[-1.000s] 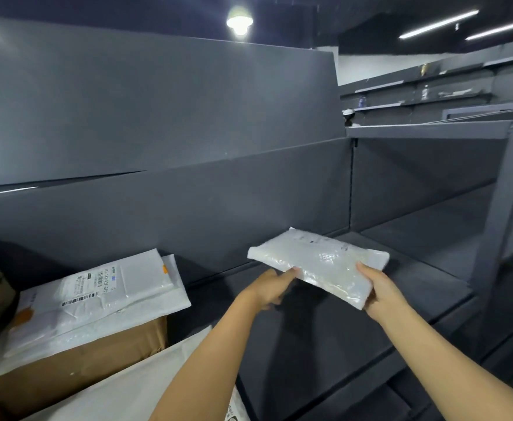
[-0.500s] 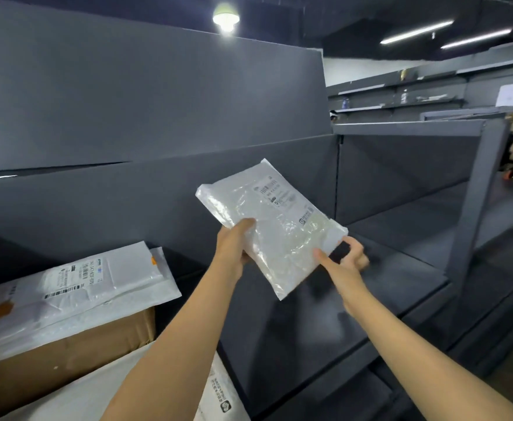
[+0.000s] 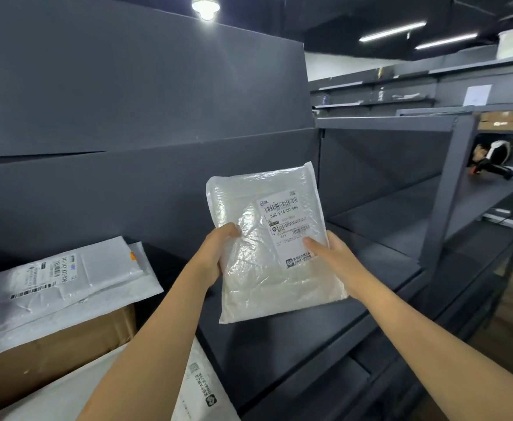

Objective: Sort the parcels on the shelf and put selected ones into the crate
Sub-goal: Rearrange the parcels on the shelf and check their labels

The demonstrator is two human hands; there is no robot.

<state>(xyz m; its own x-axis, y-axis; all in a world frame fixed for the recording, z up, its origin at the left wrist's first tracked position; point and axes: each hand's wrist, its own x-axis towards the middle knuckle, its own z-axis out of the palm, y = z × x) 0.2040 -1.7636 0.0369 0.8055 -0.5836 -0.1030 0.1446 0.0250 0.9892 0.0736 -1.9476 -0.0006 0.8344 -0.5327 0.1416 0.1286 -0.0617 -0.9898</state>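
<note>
A left hand at 9 o'clock and a right hand at 3 are clamping a flat, translucent white plastic parcel upright over the dark grey shelf, ideally keeping thumbs off its white barcode label for reading.

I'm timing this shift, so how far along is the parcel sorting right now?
Done: nothing shows as finished, and no crate is in view. In hand: the left hand and right hand grip a translucent plastic parcel, its label facing the camera, apparently being read. Left: deciding where it goes, plus the white mailers on the cardboard box and another mailer in front.
</note>
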